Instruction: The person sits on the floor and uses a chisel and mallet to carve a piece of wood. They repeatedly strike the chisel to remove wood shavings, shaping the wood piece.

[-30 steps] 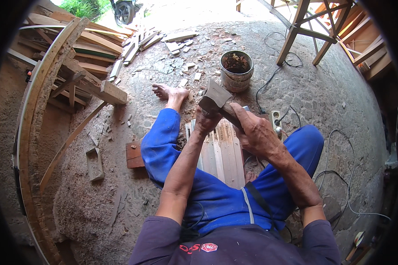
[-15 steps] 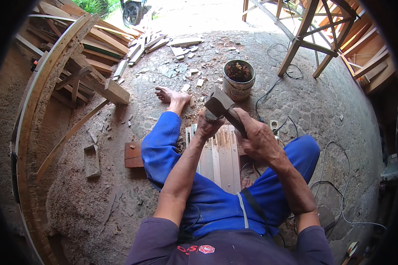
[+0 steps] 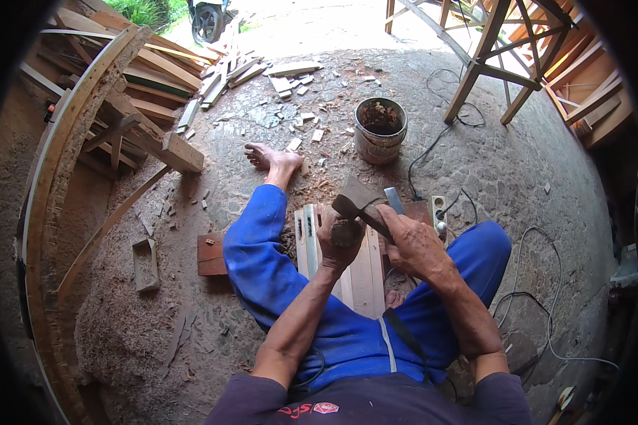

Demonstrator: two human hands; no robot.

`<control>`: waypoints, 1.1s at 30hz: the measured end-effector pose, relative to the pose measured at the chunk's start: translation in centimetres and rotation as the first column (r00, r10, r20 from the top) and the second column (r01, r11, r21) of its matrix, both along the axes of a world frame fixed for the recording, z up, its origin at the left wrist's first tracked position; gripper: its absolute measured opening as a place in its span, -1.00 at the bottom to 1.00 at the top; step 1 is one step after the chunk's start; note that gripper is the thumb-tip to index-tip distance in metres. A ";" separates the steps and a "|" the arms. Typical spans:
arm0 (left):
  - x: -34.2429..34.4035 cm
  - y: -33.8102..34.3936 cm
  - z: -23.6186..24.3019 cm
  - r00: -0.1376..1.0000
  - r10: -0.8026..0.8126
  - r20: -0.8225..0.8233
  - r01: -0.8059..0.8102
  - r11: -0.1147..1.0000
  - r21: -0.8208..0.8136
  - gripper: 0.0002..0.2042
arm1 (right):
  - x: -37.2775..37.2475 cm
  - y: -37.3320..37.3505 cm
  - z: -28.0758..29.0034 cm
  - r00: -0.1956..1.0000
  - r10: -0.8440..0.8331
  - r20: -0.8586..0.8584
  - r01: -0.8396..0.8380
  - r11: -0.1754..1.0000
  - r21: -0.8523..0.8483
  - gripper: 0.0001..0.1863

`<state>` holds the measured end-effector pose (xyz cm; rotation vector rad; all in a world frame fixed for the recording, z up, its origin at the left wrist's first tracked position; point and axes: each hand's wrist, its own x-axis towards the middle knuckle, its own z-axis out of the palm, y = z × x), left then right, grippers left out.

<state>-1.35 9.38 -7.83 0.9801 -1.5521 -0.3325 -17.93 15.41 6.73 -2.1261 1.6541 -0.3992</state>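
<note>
My right hand is closed round the handle of a dark, blocky mallet. The mallet head hangs just above my left hand, which is wrapped round an upright chisel. Only the blunt, round top of the chisel's handle shows; its blade is hidden below my fist. Whether mallet and chisel touch, I cannot tell. Under my hands, between my legs, lie several pale wooden strips side by side, with narrow slots in the ones at the left. A flat, light-blue piece shows just beyond my right hand.
A bucket with shavings stands ahead. Wood offcuts and chips litter the floor. At the right are a power strip, loose cables and a wooden stand. A long curved timber rises at the left, near a small wooden box.
Both hands have come lower and nearer to me, my left fist now over the strips. The mallet head has dropped with them. The light-blue piece has come into view.
</note>
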 end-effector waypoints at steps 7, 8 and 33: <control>4.8 -16.2 -2.1 0.622 -0.190 -0.760 0.653 0.661 0.369 -0.85 | 3.8 -4.6 3.4 0.982 0.040 0.187 -0.008 0.985 -0.171 -0.43; 1.5 -15.2 -0.9 0.743 -0.272 -0.611 0.569 0.738 0.363 -0.84 | 2.2 -5.4 3.4 0.997 -0.018 0.075 0.030 0.985 -0.170 -0.44; 2.1 -26.9 -7.7 0.979 0.203 -0.010 -0.086 0.458 0.885 -0.77 | -5.8 1.2 -10.4 0.795 0.573 -0.198 -0.543 0.818 0.187 -0.62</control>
